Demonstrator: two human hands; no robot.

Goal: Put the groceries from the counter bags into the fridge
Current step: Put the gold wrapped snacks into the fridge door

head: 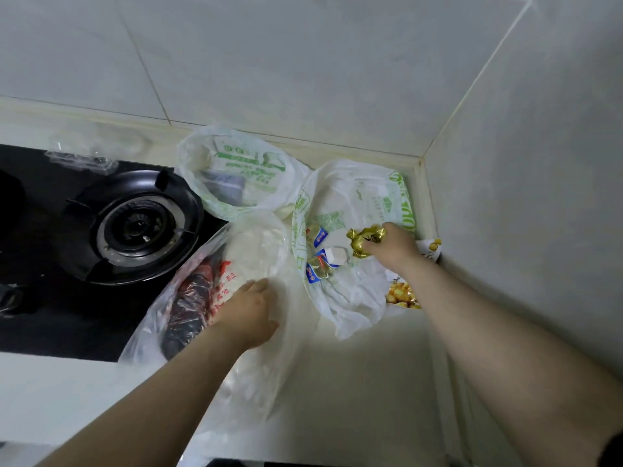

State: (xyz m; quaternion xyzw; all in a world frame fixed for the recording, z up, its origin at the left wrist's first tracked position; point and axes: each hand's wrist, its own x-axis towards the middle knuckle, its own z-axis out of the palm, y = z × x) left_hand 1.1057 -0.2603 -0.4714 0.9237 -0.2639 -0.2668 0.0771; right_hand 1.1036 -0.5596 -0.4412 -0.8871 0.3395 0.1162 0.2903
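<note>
Three plastic bags lie on the counter. My right hand (394,246) grips a gold foil packet (364,241) over the open white-and-green bag (357,291) at the right, which holds small blue-and-gold packets (317,235) and a white block (337,255). My left hand (247,311) rests on the clear bag with red print (202,291) in front, with its fingers in the plastic beside a pale round item (256,251); a dark red item (188,308) shows inside. A second white-and-green bag (236,173) stands behind. The fridge is out of view.
A black gas hob with a round burner (135,227) fills the left of the counter, with clear plastic packaging (81,156) behind it. Tiled walls close the corner at the back and right. A yellow snack packet (403,294) lies under my right forearm.
</note>
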